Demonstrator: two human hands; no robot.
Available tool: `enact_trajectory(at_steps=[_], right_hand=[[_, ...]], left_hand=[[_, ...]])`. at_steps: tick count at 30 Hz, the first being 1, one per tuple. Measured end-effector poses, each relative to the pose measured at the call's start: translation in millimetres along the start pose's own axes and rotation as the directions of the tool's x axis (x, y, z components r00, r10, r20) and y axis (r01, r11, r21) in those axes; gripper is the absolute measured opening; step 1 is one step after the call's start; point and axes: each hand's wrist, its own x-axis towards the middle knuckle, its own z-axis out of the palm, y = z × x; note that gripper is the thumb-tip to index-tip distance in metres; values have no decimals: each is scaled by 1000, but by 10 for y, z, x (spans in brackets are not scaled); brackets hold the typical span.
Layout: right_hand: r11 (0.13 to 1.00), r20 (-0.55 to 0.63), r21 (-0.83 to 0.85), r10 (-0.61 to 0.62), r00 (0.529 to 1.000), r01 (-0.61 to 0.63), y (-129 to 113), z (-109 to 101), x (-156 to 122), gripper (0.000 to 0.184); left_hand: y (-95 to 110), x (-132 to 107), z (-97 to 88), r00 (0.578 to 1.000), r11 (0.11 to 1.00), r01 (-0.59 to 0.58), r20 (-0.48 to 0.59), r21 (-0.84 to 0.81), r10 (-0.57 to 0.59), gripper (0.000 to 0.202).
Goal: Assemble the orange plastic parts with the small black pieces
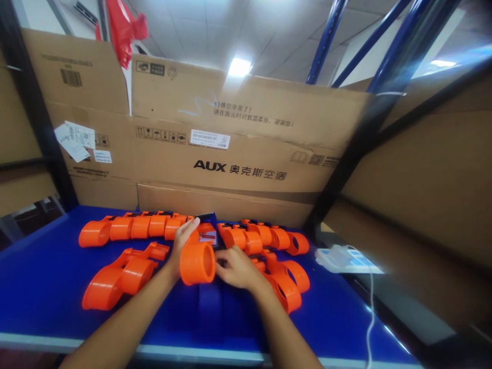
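Observation:
In the head view, my left hand [180, 246] is wrapped round an orange tape dispenser [192, 264], its round hub towards me and a dark end piece pointing away. My right hand [232, 266] is at the right side of this dispenser, fingers curled and pinched together; whatever is between them is too small or hidden to name. Behind my hands, a row of similar orange dispensers [140, 227] runs along the back left, and another group [253, 241] lies at the back right. Two more dispensers [103, 287] lie left of my left forearm.
A blue tabletop [46, 287] carries everything, with a pale front edge. Cardboard printed AUX [238, 154] stands as a back wall. Right of the dispensers, a white power strip [346, 259] trails a white cable [371, 318]. Dark posts [342, 159] frame the sides.

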Motion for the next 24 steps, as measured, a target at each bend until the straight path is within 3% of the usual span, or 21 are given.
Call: enact_trajectory(at_steps=[5, 9, 11, 15, 24], right_hand=[[990, -175, 125, 88, 981, -66, 87, 58, 30, 20], [944, -407, 330, 162, 899, -21, 126, 87, 66, 24], [933, -463, 359, 153, 873, 27, 122, 79, 70, 35], [964, -496, 265, 120, 860, 19, 95, 61, 72, 51], [992, -600, 65, 127, 790, -110, 145, 173, 73, 40]], left_hand=[[28, -30, 48, 999, 999, 12, -30, 46, -11, 42], [37, -86, 99, 998, 984, -51, 31, 171, 46, 43], [17, -108, 110, 993, 957, -102, 79, 271, 83, 43], [-44, -125, 106, 984, 923, -151, 143, 355, 107, 42], [-125, -149, 114, 990, 910, -80, 142, 408, 24, 44]])
